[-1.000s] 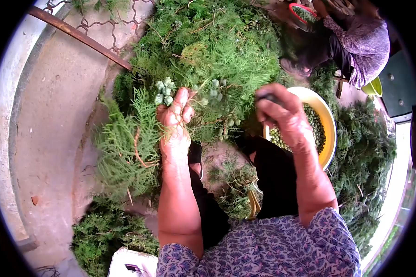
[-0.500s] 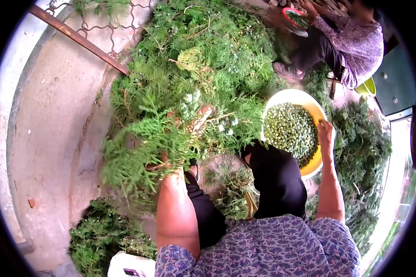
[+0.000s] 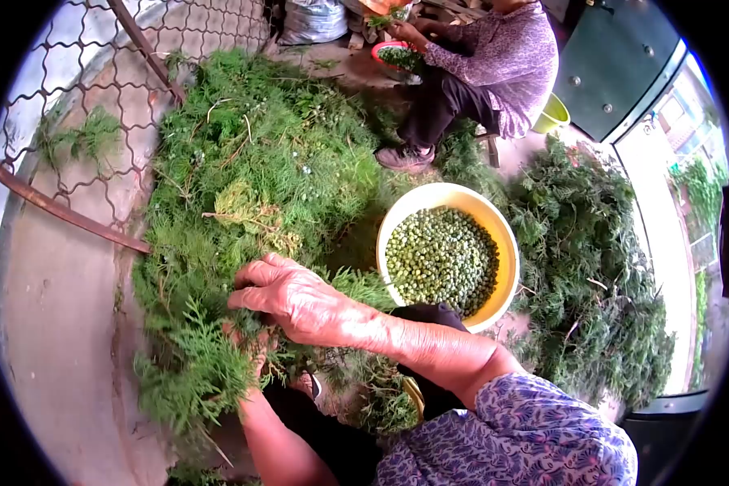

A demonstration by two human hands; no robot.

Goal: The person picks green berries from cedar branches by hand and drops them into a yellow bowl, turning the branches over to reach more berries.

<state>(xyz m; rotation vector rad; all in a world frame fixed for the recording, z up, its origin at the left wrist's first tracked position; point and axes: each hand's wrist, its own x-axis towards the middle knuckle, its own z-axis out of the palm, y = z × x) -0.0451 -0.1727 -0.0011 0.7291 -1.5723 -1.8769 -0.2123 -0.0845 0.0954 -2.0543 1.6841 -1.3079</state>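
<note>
My left hand (image 3: 251, 348), partly covered by greenery and by the other hand, is closed round a leafy green cypress branch (image 3: 198, 368). My right hand (image 3: 287, 300) reaches across my body, just above the left hand, with its fingers bent down into the sprigs; whatever lies between its fingertips is hidden. In front of my knee stands a yellow basin (image 3: 507, 259) holding many small round green cones (image 3: 439, 255). A large heap of cut cypress branches (image 3: 275, 154) lies beyond my hands.
Another person (image 3: 494, 65) sits at the back, hands over a red-rimmed bowl (image 3: 378, 50). More branches (image 3: 587, 267) lie right of the basin. A wire-mesh panel with rusty bars (image 3: 65, 209) stands on the left. A yellow-green bucket (image 3: 552, 115) sits behind the person.
My right hand has left the basin's rim and moved left to the branch in my left hand. The view has shifted, so the basin and the other person appear farther left.
</note>
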